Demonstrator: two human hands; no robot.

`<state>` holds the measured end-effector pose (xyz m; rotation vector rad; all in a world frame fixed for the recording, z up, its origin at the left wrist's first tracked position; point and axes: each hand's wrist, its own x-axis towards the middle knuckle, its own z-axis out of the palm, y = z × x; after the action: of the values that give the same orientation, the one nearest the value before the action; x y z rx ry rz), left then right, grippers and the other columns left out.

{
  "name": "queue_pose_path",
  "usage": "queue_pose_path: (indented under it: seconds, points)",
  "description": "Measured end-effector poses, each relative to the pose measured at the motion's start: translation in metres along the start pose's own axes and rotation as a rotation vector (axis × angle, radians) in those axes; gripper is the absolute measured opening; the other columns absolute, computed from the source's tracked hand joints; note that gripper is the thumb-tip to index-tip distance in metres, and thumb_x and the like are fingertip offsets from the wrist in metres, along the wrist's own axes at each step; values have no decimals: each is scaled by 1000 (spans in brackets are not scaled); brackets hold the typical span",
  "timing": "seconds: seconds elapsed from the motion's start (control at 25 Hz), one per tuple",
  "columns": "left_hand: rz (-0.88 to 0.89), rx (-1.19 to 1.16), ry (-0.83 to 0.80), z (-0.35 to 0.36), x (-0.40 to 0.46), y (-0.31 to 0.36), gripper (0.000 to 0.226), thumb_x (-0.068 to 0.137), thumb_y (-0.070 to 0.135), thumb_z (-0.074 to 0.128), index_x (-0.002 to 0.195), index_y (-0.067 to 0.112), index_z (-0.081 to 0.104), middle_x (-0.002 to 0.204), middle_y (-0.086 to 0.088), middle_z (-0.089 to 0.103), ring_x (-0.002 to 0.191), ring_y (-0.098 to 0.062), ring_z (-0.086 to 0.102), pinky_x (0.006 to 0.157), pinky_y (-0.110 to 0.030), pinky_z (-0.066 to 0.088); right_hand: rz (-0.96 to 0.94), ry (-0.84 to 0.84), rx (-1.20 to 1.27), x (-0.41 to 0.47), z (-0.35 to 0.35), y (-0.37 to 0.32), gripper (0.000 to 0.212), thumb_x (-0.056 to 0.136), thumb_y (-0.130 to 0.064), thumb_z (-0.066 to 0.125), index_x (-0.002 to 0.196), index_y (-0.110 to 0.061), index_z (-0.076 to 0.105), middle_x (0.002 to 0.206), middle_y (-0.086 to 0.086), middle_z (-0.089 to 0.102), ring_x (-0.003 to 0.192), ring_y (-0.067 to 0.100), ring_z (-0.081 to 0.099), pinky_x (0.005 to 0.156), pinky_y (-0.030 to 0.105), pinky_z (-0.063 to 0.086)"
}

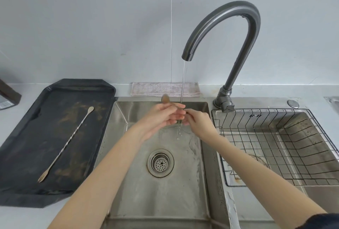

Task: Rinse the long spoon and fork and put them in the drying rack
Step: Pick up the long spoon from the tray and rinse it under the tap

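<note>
Both hands, left hand point(161, 116) and right hand point(197, 121), pinch the spoon point(166, 98) over the sink point(128, 137); fork point(66, 144) lies in tray point(22, 155).

Both hands point(176, 116) on spoon point(166, 98) under water point(183, 82)

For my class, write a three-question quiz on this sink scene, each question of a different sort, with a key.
1. True or false: the long fork lies in the drying rack.
2. Where does the utensil under the tap's water stream sit? A) on the black tray B) between the left hand and right hand C) on the folded cloth
3. Fill in: the drying rack sits in the basin to the ___ of the sink being used.

Key: 1 false; 2 B; 3 right.
</note>
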<state>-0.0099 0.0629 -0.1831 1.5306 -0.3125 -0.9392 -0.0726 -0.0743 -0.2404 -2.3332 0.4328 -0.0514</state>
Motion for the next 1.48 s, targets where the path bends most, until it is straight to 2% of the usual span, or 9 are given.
queue_pose_path:
  seconds: [0.16, 0.36, 0.52, 0.76, 1.0, 1.08, 1.2, 1.32, 1.48]
  points:
    - [13, 78, 14, 6, 7, 6, 20, 95, 12, 46, 108, 17, 61, 90, 5, 64, 83, -5, 62, 74, -15, 49, 39, 16, -71, -10, 3, 7, 26, 95, -23, 45, 87, -8, 65, 78, 12, 70, 81, 35, 65, 75, 45, 55]
    - [119, 338, 203, 15, 19, 13, 25, 93, 27, 51, 110, 15, 65, 83, 10, 58, 77, -2, 54, 65, -14, 42, 84, 35, -84, -24, 7, 13, 28, 93, -29, 52, 89, -7, 69, 80, 0, 48, 85, 29, 61, 73, 38, 50]
    - [188, 257, 342, 18, 32, 31, 24, 93, 24, 50, 102, 13, 69, 78, 12, 60, 68, -1, 53, 57, -6, 41, 156, 23, -16, -40, 11, 18, 25, 91, -28, 57, 87, -7, 69, 84, 5, 60, 83, 23, 61, 77, 36, 51]
    - [261, 213, 379, 28, 45, 38, 15, 91, 21, 53, 88, 17, 67, 74, 11, 63, 55, 5, 57, 57, -9, 44, 196, 8, 12, -50, 13, 27, 25, 89, -28, 58, 82, -7, 69, 86, 11, 73, 84, 25, 66, 73, 34, 52]
    - [226, 247, 324, 32, 39, 13, 15, 88, 17, 60, 75, 18, 68, 72, 9, 64, 68, -2, 60, 61, -10, 47, 191, -1, 6, -46, 15, 25, 29, 90, -28, 57, 77, -4, 67, 80, 13, 73, 81, 27, 65, 71, 36, 54]
    - [241, 268, 347, 30, 40, 17, 16, 87, 19, 60, 73, 20, 66, 73, 10, 64, 69, -4, 59, 61, -9, 46, 195, -16, 12, -46, 17, 24, 30, 90, -26, 57, 65, -10, 62, 74, 10, 69, 78, 27, 64, 70, 35, 53]
    - [300, 280, 413, 26, 45, 35, 14, 87, 20, 60, 92, 11, 69, 74, 12, 63, 64, -2, 59, 61, -7, 44, 208, -33, 9, -45, 17, 22, 44, 92, -23, 54, 50, -27, 42, 66, 8, 62, 69, 22, 56, 59, 29, 41]
    - [303, 336, 393, 29, 44, 31, 17, 88, 21, 59, 89, 8, 69, 79, 4, 66, 72, -8, 61, 71, -17, 45, 212, -28, 11, -39, 16, 16, 38, 93, -24, 52, 55, -23, 47, 58, 2, 54, 65, 24, 54, 52, 27, 37]
    - [234, 407, 341, 27, 39, 9, 27, 89, 20, 58, 63, 24, 62, 70, 10, 64, 81, -15, 64, 89, -33, 49, 207, 52, 64, -29, 13, 5, 18, 90, -27, 56, 90, -17, 70, 84, 7, 73, 83, 27, 65, 73, 36, 53]
